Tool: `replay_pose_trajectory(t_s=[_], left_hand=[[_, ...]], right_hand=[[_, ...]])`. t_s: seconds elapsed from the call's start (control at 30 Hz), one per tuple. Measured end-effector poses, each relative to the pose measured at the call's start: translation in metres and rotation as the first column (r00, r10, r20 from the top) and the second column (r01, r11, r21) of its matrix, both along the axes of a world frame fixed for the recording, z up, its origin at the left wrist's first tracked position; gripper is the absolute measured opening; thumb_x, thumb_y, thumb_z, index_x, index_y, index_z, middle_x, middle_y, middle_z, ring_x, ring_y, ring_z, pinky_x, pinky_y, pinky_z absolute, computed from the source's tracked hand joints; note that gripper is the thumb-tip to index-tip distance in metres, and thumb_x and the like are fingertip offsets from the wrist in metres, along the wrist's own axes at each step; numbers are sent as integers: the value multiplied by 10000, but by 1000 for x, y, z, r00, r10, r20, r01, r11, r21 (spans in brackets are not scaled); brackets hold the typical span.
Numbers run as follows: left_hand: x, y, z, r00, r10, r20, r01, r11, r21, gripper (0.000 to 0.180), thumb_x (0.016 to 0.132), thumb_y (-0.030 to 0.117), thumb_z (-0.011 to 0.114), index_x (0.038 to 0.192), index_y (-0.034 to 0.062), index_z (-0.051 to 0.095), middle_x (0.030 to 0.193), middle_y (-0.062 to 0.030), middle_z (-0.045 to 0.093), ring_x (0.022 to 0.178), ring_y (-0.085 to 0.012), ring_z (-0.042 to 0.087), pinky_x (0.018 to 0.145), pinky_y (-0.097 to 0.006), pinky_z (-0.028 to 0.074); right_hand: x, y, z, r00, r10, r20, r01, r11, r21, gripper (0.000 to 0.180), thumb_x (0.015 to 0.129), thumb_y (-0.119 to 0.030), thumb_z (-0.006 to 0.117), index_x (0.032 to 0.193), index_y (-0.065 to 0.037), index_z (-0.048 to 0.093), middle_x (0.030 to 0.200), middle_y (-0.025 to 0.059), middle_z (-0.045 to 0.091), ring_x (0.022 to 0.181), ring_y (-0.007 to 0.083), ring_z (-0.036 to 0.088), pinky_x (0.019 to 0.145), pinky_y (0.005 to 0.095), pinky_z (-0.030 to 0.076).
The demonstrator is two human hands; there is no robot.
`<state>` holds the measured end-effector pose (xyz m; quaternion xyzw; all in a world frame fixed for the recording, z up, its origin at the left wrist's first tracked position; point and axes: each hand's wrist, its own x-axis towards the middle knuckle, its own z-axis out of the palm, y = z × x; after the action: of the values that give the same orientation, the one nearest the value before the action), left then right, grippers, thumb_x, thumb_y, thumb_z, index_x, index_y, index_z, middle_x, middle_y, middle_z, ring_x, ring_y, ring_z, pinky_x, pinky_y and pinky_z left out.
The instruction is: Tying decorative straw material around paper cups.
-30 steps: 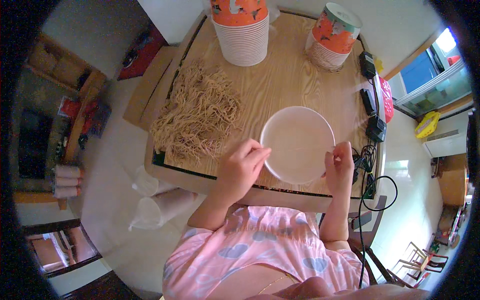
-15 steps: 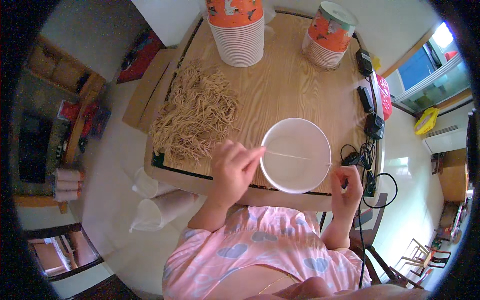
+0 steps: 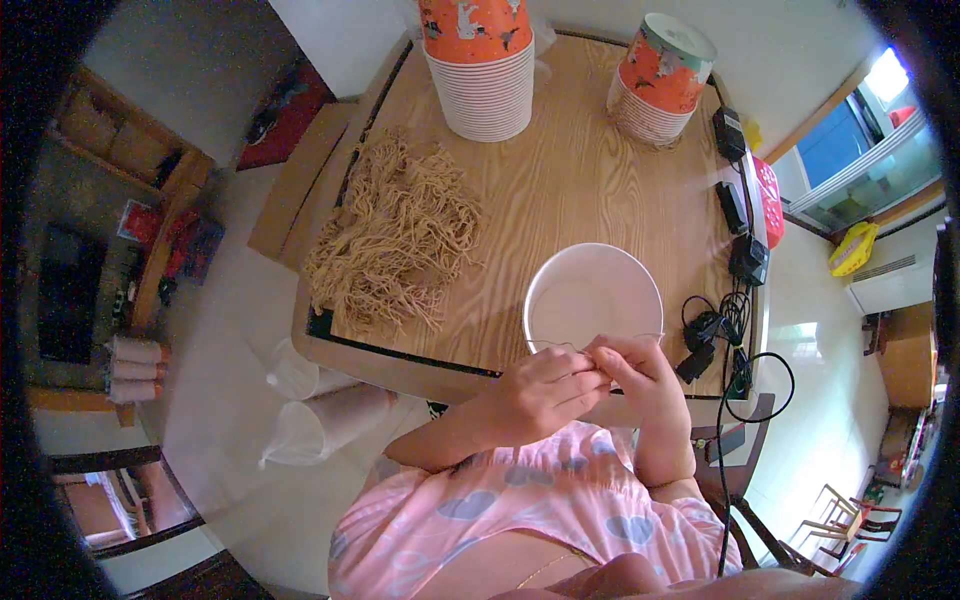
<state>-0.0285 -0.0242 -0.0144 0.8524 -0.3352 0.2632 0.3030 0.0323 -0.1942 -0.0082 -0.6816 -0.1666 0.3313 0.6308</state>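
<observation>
A white paper bucket stands at the table's near edge, its open top facing me. A thin pale cord runs by the bucket's right rim toward my fingers. My left hand and my right hand meet at the bucket's near rim, fingertips pressed together on the cord. Exactly how the cord passes between the fingers is hidden. To the left of the bucket lies a loose heap of tan cords.
A tall stack of orange and white paper buckets stands at the far side. A shorter stack is at the far right. Black power adapters and coiled cables line the right edge. Plastic-wrapped stacks lie on the floor at left.
My hands were apart at either side of the bucket, the cord stretched across its mouth from my left hand. Now they have come together at the near rim.
</observation>
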Motion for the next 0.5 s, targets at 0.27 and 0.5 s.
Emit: replay_pose_trajectory(t_s=[0.27, 0.5], left_hand=[[-2, -5, -8, 999, -41, -29, 42, 998, 36, 193, 717, 119, 620, 887, 31, 643, 975, -47, 620, 936, -185, 561, 756, -310, 473], [-8, -10, -17, 892, -410, -192, 404, 912, -72, 133, 713, 125, 586, 817, 46, 615, 902, -32, 610, 910, -190, 555, 793, -298, 465]], right_hand=[[8, 5, -4, 996, -82, 33, 72, 970, 231, 221, 916, -154, 491, 795, 19, 557, 737, 46, 569, 701, 99, 533, 635, 226, 433], [15, 3, 14, 941, -189, -281, 319, 773, 548, 213, 957, -184, 399, 837, -13, 444, 626, 37, 435, 415, 78, 325, 371, 223, 333]])
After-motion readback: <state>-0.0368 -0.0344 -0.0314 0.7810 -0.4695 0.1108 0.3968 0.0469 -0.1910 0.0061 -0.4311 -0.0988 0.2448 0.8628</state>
